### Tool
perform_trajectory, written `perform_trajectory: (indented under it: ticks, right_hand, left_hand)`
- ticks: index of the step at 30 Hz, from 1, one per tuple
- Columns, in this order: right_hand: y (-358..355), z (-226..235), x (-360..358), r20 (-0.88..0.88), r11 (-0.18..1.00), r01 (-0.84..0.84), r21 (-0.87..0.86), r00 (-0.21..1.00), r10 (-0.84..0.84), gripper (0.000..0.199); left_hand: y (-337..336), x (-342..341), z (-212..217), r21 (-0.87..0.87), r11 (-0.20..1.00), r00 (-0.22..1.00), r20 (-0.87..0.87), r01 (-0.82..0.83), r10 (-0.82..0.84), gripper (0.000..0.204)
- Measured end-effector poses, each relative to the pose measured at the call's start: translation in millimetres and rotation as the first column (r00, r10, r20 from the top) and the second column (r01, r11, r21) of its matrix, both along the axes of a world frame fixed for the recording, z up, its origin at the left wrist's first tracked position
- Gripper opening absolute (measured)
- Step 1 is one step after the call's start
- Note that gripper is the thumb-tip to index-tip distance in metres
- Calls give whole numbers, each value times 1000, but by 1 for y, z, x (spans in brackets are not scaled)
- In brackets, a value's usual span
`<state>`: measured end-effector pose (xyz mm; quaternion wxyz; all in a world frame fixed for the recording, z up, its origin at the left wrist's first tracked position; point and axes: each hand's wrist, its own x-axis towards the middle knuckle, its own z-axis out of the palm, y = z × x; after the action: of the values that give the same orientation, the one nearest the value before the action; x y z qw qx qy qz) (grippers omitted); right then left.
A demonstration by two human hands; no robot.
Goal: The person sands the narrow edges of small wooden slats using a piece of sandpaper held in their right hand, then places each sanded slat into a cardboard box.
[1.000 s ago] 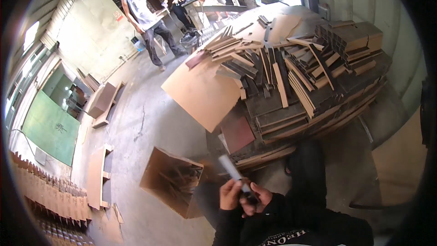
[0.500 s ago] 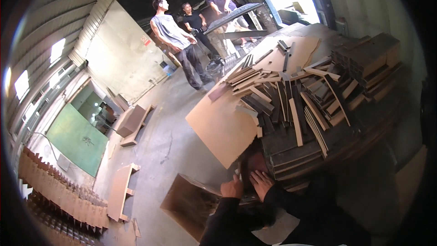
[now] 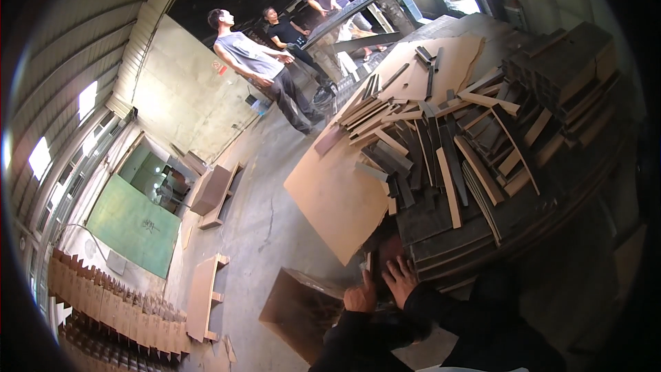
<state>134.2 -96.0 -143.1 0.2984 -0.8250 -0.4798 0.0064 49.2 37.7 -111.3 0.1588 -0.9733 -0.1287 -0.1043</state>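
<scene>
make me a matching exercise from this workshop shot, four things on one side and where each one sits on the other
Things:
1. left hand
2. large tan board
3. green panel
4. pile of wood strips

Places:
a. flat against the wall at far left
b. heaped at right of centre, above both hands
c. low in the middle, beside the right hand
d. sloping off the left edge of the heap toward the floor

Pairs: 1-c, 2-d, 3-a, 4-b

Matt brown cardboard sheet [image 3: 341, 193] and dull flat brown and grey cardboard strips [image 3: 441, 158] lie heaped; the grey concrete floor [image 3: 261, 227] looks rough and cracked.
</scene>
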Motion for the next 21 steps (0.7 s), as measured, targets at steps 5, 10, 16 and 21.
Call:
perform_trajectory:
  ticks: [5, 10, 16, 21]
  right_hand:
    - [0, -5, 0, 62, 993, 29, -110, 998, -23, 43]
    - [-7, 11, 3, 41, 976, 49, -213, 998, -41, 45]
    - [-2, -9, -2, 172, 994, 71, -84, 983, -55, 47]
    - [4, -9, -7, 83, 997, 50, -63, 996, -45, 49]
  left_hand:
    - [-2, 34, 4, -45, 997, 998, -18, -57, 56, 46]
    - [2, 37, -3, -154, 983, 989, -127, -96, 77, 50]
    - [-20, 26, 17, -61, 998, 998, -67, -25, 21, 52]
    - [16, 56, -18, -19, 1000, 999, -29, -25, 24, 39]
